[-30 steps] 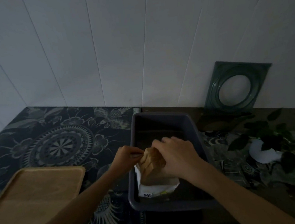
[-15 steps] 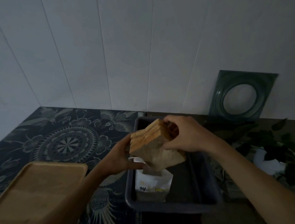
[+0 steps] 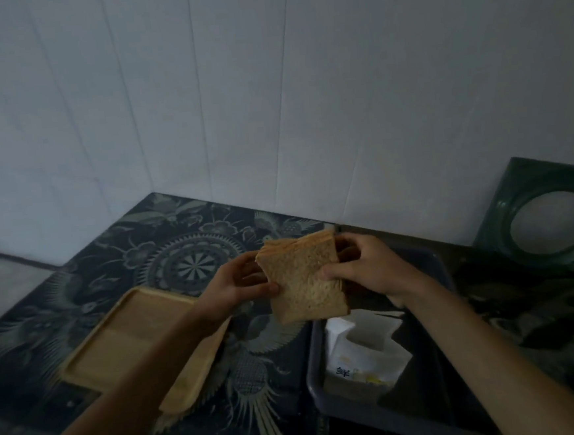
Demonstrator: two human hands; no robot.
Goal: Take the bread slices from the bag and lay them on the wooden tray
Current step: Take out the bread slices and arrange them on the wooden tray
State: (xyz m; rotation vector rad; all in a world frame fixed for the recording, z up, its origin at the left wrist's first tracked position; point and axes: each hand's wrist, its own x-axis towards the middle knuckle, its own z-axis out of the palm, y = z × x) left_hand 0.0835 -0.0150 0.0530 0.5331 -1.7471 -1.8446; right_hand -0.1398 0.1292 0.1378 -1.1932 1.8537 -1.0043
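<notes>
1. Bread slices (image 3: 304, 281): a stack of several, held upright in the air between both hands; it sits above the patterned dark cloth (image 3: 186, 269), between the wooden tray (image 3: 124, 347) and the grey tub (image 3: 438, 370); no slice lies on the tray.
2. Left hand (image 3: 236, 286): closed on the left edge of the stack, thumb on the near face, fingers behind.
3. Right hand (image 3: 368, 269): closed on the right edge of the stack, thumb on the near face.
4. Bag (image 3: 361, 355): white, mouth open, standing inside the grey tub, below and just right of the stack; contents cannot be told.
5. Wooden tray: flat on the cloth, left of the tub; the left forearm crosses over its right side.
6. Lighting dim; fine detail poor.
</notes>
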